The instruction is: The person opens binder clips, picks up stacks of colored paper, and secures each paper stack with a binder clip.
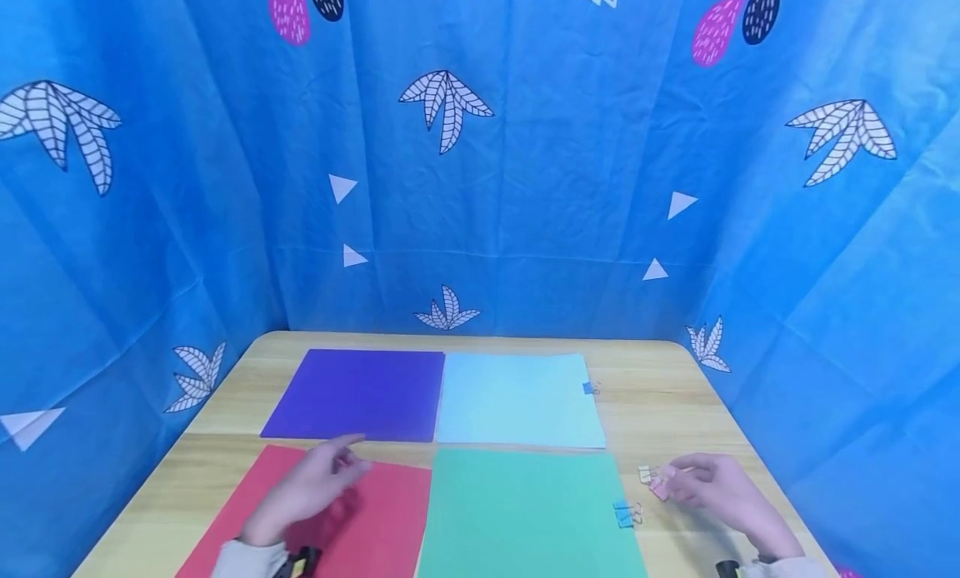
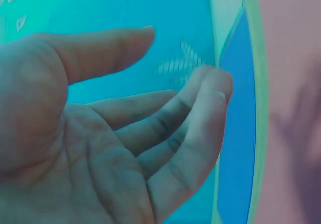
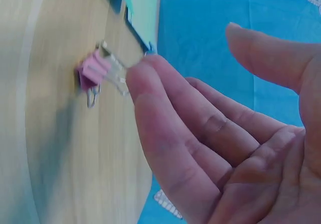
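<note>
Left hand (image 1: 309,486): thumb, fingers apart, above red rectangular paper (image 1: 393,515) | right hand (image 1: 722,490): likewise apart, pink metal binder clip (image 1: 658,488) at 9 o'clock

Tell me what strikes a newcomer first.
Probably the vivid blue backdrop, filling the upper head view. Below, a purple sheet, pale-blue sheet, red sheet and green sheet cover much of the wooden table. At its right, a pink clip lies near the right hand.

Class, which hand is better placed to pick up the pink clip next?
Probably the right hand: it is close to the pink clip, while the left hand is over the red sheet, across the green sheet.
</note>
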A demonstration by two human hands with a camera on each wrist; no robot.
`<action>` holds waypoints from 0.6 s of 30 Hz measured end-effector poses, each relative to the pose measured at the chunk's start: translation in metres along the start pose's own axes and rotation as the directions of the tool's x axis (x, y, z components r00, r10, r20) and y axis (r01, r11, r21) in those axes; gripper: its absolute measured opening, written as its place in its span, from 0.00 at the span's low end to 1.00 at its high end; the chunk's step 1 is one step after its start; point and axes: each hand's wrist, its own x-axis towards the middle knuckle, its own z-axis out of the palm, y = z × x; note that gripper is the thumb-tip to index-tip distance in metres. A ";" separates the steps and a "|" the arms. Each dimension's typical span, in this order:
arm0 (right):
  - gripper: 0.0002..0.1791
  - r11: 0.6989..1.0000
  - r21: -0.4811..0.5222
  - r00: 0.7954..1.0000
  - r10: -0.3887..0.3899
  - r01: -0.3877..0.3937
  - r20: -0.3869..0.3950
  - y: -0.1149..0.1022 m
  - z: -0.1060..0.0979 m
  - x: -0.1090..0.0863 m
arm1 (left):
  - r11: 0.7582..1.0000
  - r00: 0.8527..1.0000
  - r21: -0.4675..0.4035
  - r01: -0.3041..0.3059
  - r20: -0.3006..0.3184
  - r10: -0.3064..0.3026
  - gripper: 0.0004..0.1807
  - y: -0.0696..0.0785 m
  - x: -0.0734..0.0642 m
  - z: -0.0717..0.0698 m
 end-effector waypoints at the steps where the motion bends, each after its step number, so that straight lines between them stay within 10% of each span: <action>1: 0.30 1.000 -0.012 1.000 0.002 -0.002 -0.016 0.001 -0.002 0.001 | 1.000 1.000 0.020 0.021 -0.020 -0.021 0.34 -0.004 -0.002 -0.008; 9: 0.33 0.982 -0.188 0.993 -0.003 -0.019 -0.118 0.017 -0.005 0.002 | 0.966 0.981 0.207 0.154 -0.147 -0.125 0.39 -0.040 -0.021 -0.052; 18: 0.33 0.974 -0.225 0.991 0.009 -0.039 -0.133 0.035 0.009 0.005 | 0.895 0.944 0.305 0.327 -0.145 -0.295 0.50 -0.082 -0.034 -0.054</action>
